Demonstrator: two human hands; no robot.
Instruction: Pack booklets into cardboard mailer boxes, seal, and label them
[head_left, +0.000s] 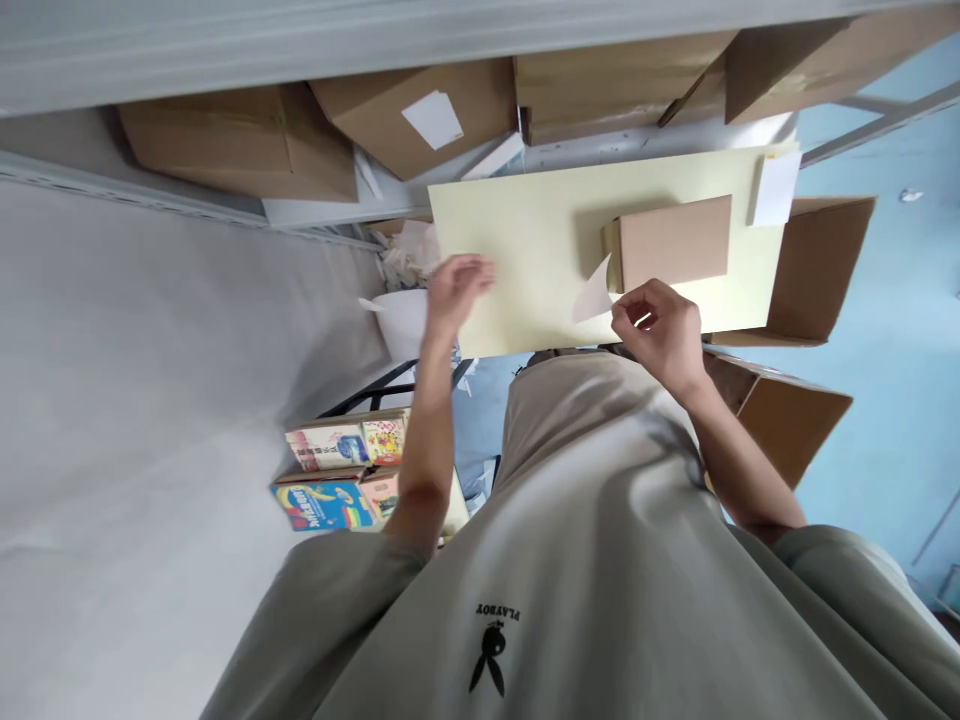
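Observation:
A small flat cardboard box point(671, 245) lies on a pale yellow tabletop point(525, 250). My right hand point(660, 330) is at the table's near edge, just below the box, with its fingers pinched on a curled white paper slip point(596, 295) that sticks out toward the box's left end. My left hand point(457, 290) hovers over the left edge of the tabletop, fingers apart and blurred, with nothing in it. My grey shirt fills the bottom of the view.
Large cardboard boxes point(247, 140) are stacked behind the table. An open carton point(817, 270) stands at the right, with another point(787, 420) below it. A white bin point(405, 320) of crumpled paper and colourful packets point(337, 475) sit at the left. A white note point(776, 188) lies on the table's far right corner.

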